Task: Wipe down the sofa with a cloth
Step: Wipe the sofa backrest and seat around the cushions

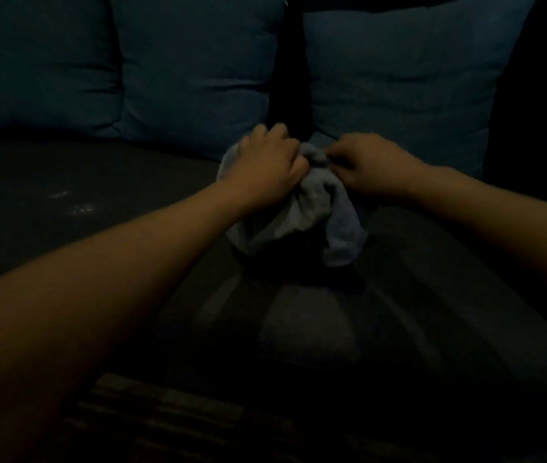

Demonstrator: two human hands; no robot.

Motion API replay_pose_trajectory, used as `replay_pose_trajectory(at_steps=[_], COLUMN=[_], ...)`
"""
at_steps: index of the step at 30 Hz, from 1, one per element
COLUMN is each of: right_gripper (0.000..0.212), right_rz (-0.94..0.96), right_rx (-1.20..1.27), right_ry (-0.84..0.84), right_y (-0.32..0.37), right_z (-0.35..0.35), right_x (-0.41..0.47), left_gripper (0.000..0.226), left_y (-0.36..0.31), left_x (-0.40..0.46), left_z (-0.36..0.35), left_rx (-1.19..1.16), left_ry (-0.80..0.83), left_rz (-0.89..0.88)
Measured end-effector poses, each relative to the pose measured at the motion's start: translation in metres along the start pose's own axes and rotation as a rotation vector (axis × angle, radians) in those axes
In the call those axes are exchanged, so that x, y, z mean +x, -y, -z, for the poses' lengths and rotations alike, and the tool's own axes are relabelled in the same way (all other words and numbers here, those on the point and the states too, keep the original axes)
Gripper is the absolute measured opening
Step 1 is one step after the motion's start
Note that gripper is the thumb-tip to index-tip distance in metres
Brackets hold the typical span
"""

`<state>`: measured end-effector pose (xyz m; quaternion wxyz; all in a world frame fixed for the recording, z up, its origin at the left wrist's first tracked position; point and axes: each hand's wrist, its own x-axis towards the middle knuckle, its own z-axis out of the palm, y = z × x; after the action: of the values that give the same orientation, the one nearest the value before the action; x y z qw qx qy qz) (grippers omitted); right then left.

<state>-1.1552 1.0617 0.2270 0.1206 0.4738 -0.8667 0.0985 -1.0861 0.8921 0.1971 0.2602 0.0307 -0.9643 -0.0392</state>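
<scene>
The scene is very dim. A pale, bunched cloth (312,215) hangs over the dark sofa seat (82,208), held up between both hands. My left hand (268,165) grips the cloth's upper left part with curled fingers. My right hand (369,165) pinches its top edge from the right. The cloth's lower folds droop toward the seat; whether they touch it I cannot tell.
Three blue back cushions lean at the rear: one at the far left (38,61), one left of centre (198,68), one on the right (402,81). A dark gap runs between the last two. Faint pale specks (75,203) mark the seat's left side. A striped surface (165,416) lies at the bottom.
</scene>
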Motion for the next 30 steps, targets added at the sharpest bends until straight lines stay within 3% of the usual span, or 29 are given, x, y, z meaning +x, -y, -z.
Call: replay_pose_trajectory(at_steps=[6, 7, 10, 13, 16, 20, 24, 30], right_gripper=[0.028, 0.030, 0.035, 0.024, 0.022, 0.030, 0.032, 0.027], right_rz=[-0.117, -0.146, -0.207, -0.213, -0.182, -0.184, -0.249, -0.294], right_rx=[-0.177, -0.172, -0.098, 0.167, 0.262, 0.193, 0.074, 0.000], right_ry=[-0.163, -0.111, 0.258, 0.130, 0.081, 0.098, 0.103, 0.263], right_y=[-0.069, -0.083, -0.112, -0.139, -0.154, -0.153, -0.144, -0.106], right_z=[-0.033, -0.054, -0.130, -0.175, -0.181, -0.183, -0.178, -0.151], right_x=[0.051, 0.058, 0.061, 0.056, 0.062, 0.070, 0.067, 0.040], left_gripper=[0.037, 0.038, 0.049, 0.053, 0.054, 0.058, 0.059, 0.060], left_y=[0.000, 0.002, 0.001, 0.001, 0.006, 0.017, 0.014, 0.000], left_x=[0.077, 0.083, 0.073, 0.056, 0.068, 0.090, 0.093, 0.050], left_z=[-0.056, -0.079, -0.158, -0.200, -0.202, -0.203, -0.199, -0.165], left_rx=[0.015, -0.008, -0.017, -0.024, -0.020, -0.045, -0.018, 0.016], left_ry=[0.036, 0.110, 0.441, 0.398, 0.429, 0.554, 0.568, 0.563], left_rz=[0.103, 0.136, 0.181, 0.246, 0.197, 0.210, 0.217, 0.147])
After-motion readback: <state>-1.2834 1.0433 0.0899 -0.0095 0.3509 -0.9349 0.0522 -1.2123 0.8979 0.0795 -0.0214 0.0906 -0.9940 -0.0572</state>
